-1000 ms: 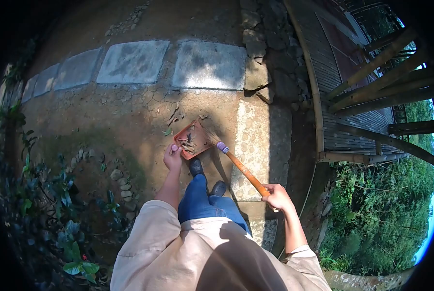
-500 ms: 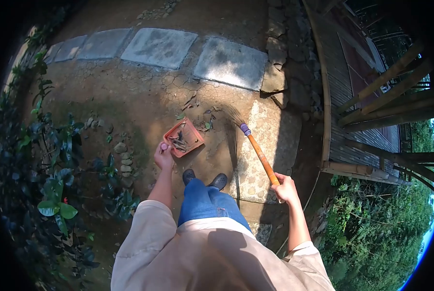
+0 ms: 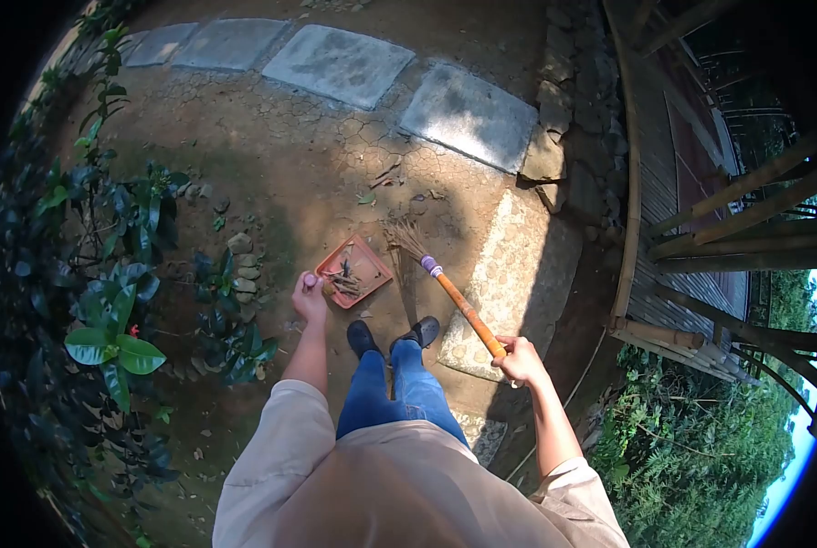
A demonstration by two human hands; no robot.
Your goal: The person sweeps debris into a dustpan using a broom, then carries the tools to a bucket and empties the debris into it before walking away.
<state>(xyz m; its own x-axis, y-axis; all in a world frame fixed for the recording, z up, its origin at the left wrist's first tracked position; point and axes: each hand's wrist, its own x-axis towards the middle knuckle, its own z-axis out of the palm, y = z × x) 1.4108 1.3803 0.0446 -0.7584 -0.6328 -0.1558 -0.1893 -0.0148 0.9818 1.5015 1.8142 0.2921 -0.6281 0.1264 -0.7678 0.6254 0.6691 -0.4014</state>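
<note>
My left hand [image 3: 310,300] is closed around the handle of an orange-red dustpan [image 3: 377,268], which sits low over the dirt in front of my feet. Dry leaves and twigs [image 3: 346,280] lie inside the pan. My right hand [image 3: 519,361] grips the end of a stick broom [image 3: 463,309] with an orange-brown handle and a purple binding. The broom slants up and left, and its thin bristles [image 3: 406,237] are just right of the dustpan's far corner. Beyond the pan, a few loose leaves [image 3: 366,197] and dark scraps lie on the soil.
Square concrete slabs [image 3: 339,66] cross the dirt ahead. A pebbled paving strip [image 3: 490,274] runs on the right, beside a stone edging [image 3: 545,155] and a bamboo structure [image 3: 691,247]. Leafy plants [image 3: 116,338] and small stones [image 3: 244,274] stand on the left.
The broom has come down and left, its bristles now closer to the dustpan. Leaves that lay beside the pan's far corner are no longer there. The whole view has shifted slightly.
</note>
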